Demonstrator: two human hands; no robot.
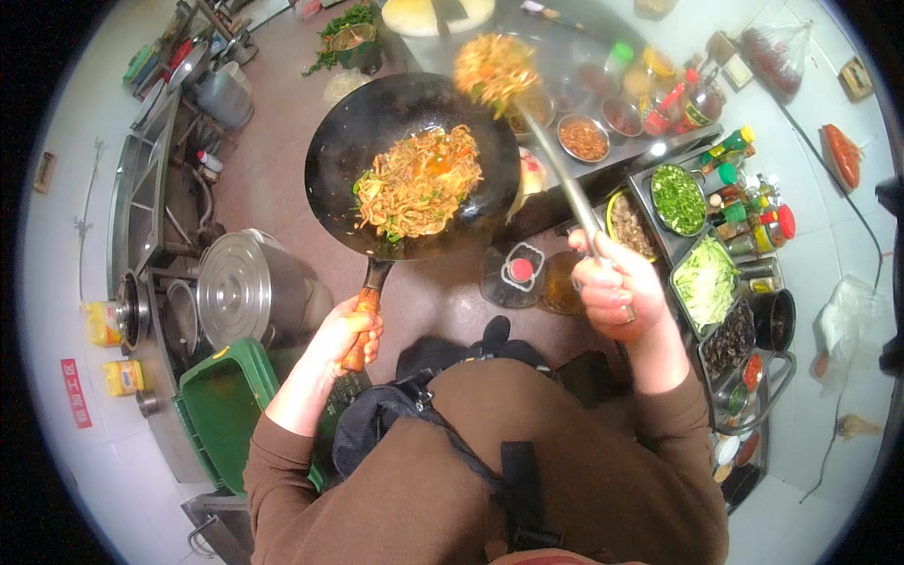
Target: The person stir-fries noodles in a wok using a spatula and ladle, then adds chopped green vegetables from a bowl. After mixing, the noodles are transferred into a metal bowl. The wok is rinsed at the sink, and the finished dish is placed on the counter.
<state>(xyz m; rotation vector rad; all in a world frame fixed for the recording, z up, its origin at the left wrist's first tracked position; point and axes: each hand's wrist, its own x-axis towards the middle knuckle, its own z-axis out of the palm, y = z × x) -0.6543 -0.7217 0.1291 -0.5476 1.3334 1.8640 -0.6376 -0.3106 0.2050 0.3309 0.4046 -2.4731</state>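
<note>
My left hand (pixel 358 332) grips the wooden handle (pixel 369 300) of a black wok (pixel 332 169), held up in front of me above the floor. A heap of fried noodles (pixel 417 191) with bits of green and orange vegetable lies in the wok. In my right hand (pixel 618 279) is the metal handle of a wok ladle (pixel 561 162), pointing up and away to the left. Its bowl is hidden under a heaped load of noodles (pixel 496 70), blurred, beyond the wok's upper right rim.
Right of me, a steel rack holds chopped scallions (pixel 678 198), shredded green vegetable (pixel 706 282) and dark strips (pixel 729 337). Sauce bottles (pixel 699 102) stand on the counter behind. A lidded steel pot (pixel 236 293) and a green bin (pixel 233 417) are at left. A plastic jug (pixel 519 272) sits on the floor.
</note>
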